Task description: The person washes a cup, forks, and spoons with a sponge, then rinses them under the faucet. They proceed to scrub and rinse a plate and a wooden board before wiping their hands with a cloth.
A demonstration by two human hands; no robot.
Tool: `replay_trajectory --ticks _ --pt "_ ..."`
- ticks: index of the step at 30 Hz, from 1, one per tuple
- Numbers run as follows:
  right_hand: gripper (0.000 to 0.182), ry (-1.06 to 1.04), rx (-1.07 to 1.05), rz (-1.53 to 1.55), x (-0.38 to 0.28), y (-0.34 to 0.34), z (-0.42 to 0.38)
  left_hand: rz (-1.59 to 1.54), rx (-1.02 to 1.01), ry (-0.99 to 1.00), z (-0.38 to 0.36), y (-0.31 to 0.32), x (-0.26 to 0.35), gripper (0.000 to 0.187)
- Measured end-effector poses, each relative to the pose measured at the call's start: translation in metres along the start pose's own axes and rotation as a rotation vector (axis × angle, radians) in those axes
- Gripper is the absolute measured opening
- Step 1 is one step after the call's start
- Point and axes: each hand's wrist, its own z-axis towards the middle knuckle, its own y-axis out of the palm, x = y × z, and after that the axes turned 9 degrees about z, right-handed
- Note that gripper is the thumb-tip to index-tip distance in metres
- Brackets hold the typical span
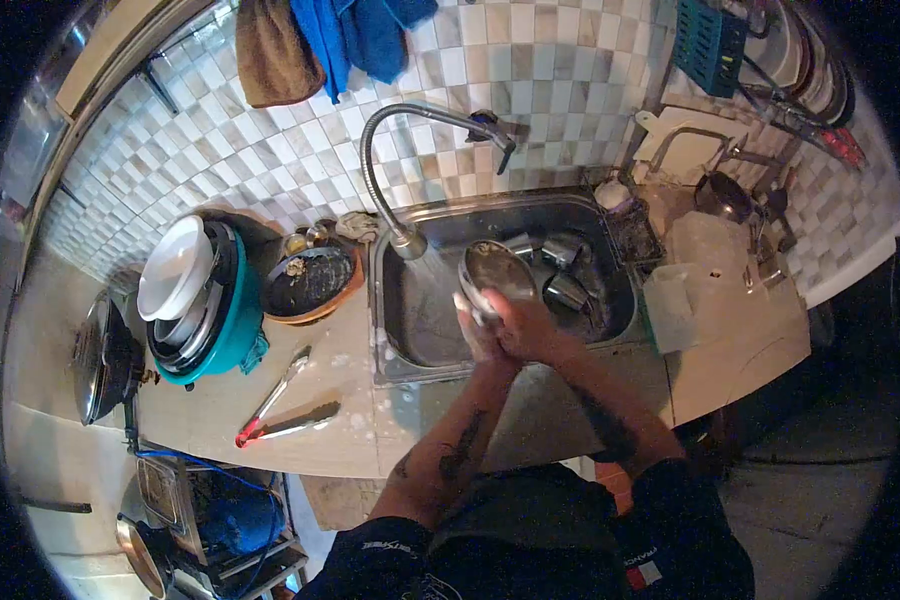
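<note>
A round metal bowl (500, 268) is tilted over the sink (420, 325), with bits of residue near its far rim. My left hand (478, 335) grips the bowl's near left side, and white suds or something white covers its fingers. Against the near edge of the bowl, my right hand (525, 328) is closed; its fingertips are partly hidden. Water sprays from the flexible faucet (408, 240) into the basin, left of the bowl. Several metal cups (566, 290) lie in the right part of the sink.
Tongs with red ends (270, 400) lie on the counter at left. Behind them stand an orange-brown dish (315, 285) with dark residue and a teal basin (220, 330) stacked with bowls. A translucent container (673, 308) is right of the sink. Cloths (320, 45) hang above.
</note>
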Motion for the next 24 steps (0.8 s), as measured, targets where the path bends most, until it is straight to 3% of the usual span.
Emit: replay_trajectory --ticks 2,4,5,6,8,10,12,13,15,17,18,20,24 --pt "0.043 -0.138 -0.126 -0.076 0.011 -0.006 -0.009 0.24 0.003 -0.074 -0.002 -0.007 0.007 0.051" --pt "0.041 -0.282 -0.181 -0.206 0.033 -0.001 -0.022 0.651 0.143 -0.111 -0.004 -0.068 0.016 0.046" --pt "0.039 -0.185 -0.336 -0.348 0.031 -0.004 -0.026 0.856 0.213 -0.126 -0.005 -0.103 0.019 0.045" --pt "0.042 -0.28 -0.237 -0.301 0.035 -0.013 -0.033 1.062 0.282 -0.136 -0.005 -0.128 0.023 0.045" --pt "0.046 -0.472 -0.039 -0.205 0.046 -0.032 -0.047 1.193 0.39 -0.148 -0.005 -0.122 0.031 0.041" --pt "0.05 -0.271 0.428 -0.077 0.028 -0.027 -0.048 1.037 0.464 -0.15 0.0 -0.063 0.049 0.034" --pt "0.054 -0.2 0.535 0.004 0.044 -0.008 -0.05 1.265 0.435 -0.121 0.008 -0.048 0.052 0.031" --pt "0.057 -0.233 0.414 0.015 0.083 0.018 -0.046 1.38 0.413 -0.109 0.015 -0.044 0.052 0.03" --pt "0.06 -0.128 0.338 0.528 0.116 0.052 -0.036 1.572 0.332 -0.051 0.048 -0.078 0.06 0.027" --pt "0.062 0.173 0.374 1.525 0.111 0.073 -0.017 1.624 0.297 0.093 0.089 -0.103 0.079 0.031" --pt "0.063 0.268 0.391 1.45 0.091 0.066 -0.018 1.582 0.303 0.193 0.102 -0.111 0.09 0.034" --pt "0.065 0.447 0.424 1.284 0.039 0.027 -0.026 1.626 0.278 0.202 0.113 -0.107 0.119 0.032" --pt "0.069 0.482 0.381 1.146 0.043 0.023 -0.023 1.416 0.288 0.036 0.09 -0.076 0.084 0.029"
